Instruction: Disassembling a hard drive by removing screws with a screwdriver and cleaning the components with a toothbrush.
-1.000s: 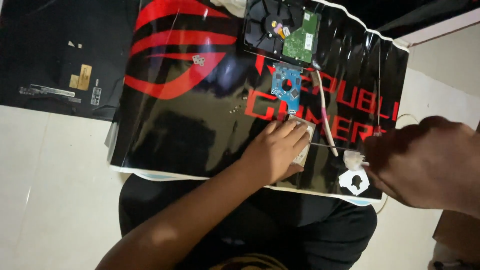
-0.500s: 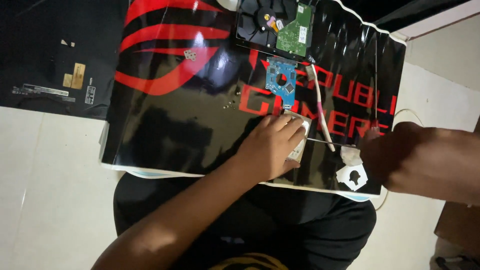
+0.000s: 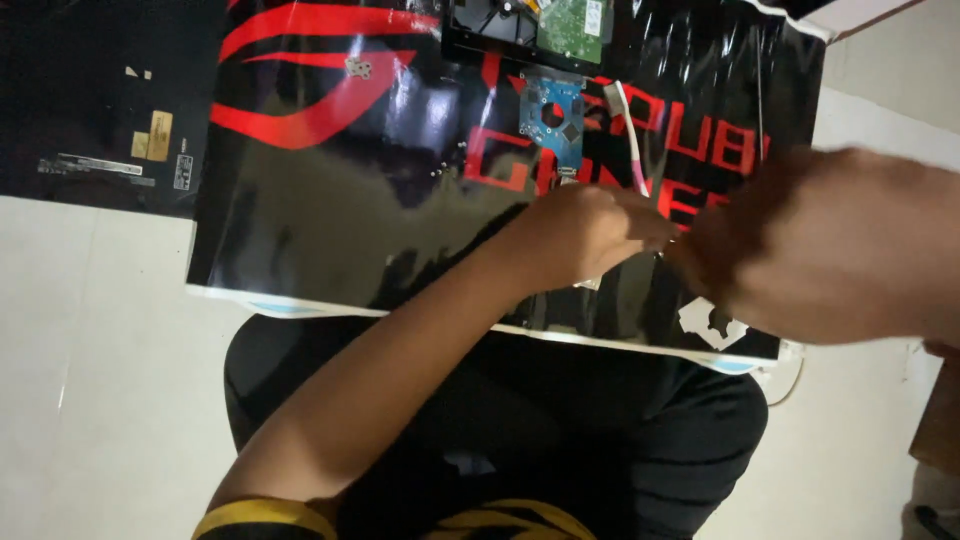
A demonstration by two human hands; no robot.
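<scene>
My left hand [image 3: 590, 240] lies palm down on a glossy black mat with red graphics [image 3: 300, 220], covering a small pale part of which only an edge [image 3: 588, 284] shows. My right hand [image 3: 830, 250] is blurred and close to the camera, its fingers bunched against the left hand's fingertips. A thin metal tool tip [image 3: 664, 246] shows between the two hands, and the right hand seems to pinch it. A small blue circuit board [image 3: 551, 118] lies just beyond my left hand.
A black drive case with a green circuit board [image 3: 530, 25] sits at the mat's far edge. A pink and white stick [image 3: 630, 140], tiny screws [image 3: 440, 165] and a white scrap [image 3: 712, 322] lie on the mat. A dark box [image 3: 90, 100] lies on the pale floor at left.
My right hand has moved left until it meets the left hand. The left hand stays on the pale part. The view has shifted, so the mat sits higher in the picture.
</scene>
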